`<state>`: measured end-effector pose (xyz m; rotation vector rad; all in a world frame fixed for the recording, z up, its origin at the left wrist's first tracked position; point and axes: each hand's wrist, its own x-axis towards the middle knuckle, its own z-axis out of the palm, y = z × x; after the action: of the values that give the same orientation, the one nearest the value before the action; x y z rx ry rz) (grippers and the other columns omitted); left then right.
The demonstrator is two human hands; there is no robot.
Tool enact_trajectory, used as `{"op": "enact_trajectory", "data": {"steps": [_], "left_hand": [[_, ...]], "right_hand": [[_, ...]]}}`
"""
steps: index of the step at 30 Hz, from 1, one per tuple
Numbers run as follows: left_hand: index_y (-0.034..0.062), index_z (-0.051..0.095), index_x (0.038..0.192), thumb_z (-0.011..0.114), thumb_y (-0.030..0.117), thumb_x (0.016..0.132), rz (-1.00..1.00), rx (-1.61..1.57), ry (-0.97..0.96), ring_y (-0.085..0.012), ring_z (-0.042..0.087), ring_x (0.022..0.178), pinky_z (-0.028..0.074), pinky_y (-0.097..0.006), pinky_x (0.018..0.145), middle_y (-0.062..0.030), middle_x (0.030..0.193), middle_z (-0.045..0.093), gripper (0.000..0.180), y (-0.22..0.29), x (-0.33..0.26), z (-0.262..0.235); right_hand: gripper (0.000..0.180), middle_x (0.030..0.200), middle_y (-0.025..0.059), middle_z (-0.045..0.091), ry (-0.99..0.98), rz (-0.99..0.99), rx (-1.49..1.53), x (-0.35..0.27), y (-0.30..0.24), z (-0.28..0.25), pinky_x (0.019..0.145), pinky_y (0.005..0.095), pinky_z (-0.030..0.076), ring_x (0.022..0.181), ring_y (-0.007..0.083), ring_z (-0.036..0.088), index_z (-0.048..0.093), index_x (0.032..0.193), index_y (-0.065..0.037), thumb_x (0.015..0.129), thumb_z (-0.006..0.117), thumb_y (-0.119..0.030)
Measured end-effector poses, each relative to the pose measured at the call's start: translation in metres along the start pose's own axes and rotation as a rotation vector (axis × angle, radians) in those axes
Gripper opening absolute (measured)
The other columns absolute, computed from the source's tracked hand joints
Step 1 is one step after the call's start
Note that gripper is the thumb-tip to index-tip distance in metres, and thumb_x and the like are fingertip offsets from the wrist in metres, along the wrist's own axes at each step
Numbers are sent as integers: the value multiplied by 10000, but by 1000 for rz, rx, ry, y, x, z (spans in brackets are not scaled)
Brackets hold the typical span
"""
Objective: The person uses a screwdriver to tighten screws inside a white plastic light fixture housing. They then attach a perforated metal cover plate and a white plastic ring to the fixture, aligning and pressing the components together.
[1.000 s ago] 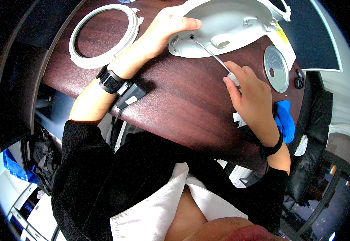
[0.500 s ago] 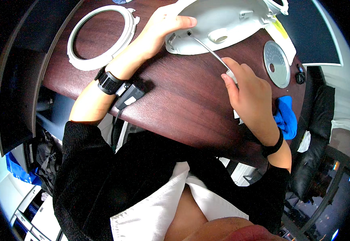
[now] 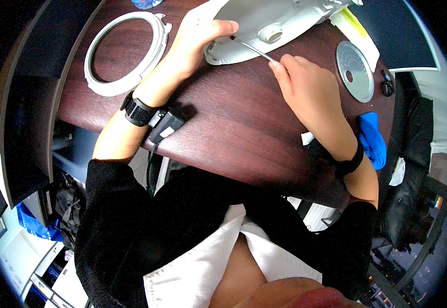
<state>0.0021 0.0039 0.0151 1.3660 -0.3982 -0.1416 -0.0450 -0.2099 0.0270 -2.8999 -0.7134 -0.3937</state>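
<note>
White lid (image 3: 277,23): a pale, rounded appliance part lying on the dark table (image 3: 223,118), just beyond both my hands, with a short round boss on its upper face. My left hand (image 3: 195,41) rests on its near left edge, fingers and thumb closed over the rim and pressing it in place.

Screwdriver (image 3: 251,49): a thin metal shaft running from my right hand up and to the left, its tip meeting the lid close beside my left thumb. My right hand (image 3: 305,87) is curled tight around the handle, which is hidden inside the fist; only the shaft shows.

White ring (image 3: 123,54): a flat plastic hoop lying on the table to the left of my left forearm, well apart from the lid.

Metal disc (image 3: 354,69): a round perforated plate with a centre hole, flat on the table to the right of my right hand, not touching it.

Blue cloth (image 3: 372,138): crumpled at the table edge, just right of my right wrist.

Black bands sit on both my wrists; a small black device (image 3: 164,126) with a cable hangs beside the left one.
</note>
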Motion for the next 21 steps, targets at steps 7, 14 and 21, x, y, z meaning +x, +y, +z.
{"op": "enact_trajectory", "data": {"steps": [7,14,21], "left_hand": [[-10,551,1077,534,232,749,138,115,35,-172,570,870,440,-280,775,-101,975,611,408,-25,5,-4],[-47,465,1234,590,141,767,29,8,66,-160,538,971,433,-276,848,-115,1081,594,519,7,-3,12],[-18,563,1032,554,176,746,54,-110,180,-170,575,848,450,-296,763,-75,920,604,346,-40,2,-1]], "right_hand": [[332,566,139,584,-9,-3,19,19,-10,9,473,417,476,512,331,590,580,666,-51,881,513,-295],[317,529,146,572,91,-37,-11,25,-12,16,464,407,483,493,308,602,587,658,-40,875,518,-260],[307,530,139,574,55,-74,-50,26,-15,10,470,404,487,504,302,607,610,661,-40,870,520,-247]]}}
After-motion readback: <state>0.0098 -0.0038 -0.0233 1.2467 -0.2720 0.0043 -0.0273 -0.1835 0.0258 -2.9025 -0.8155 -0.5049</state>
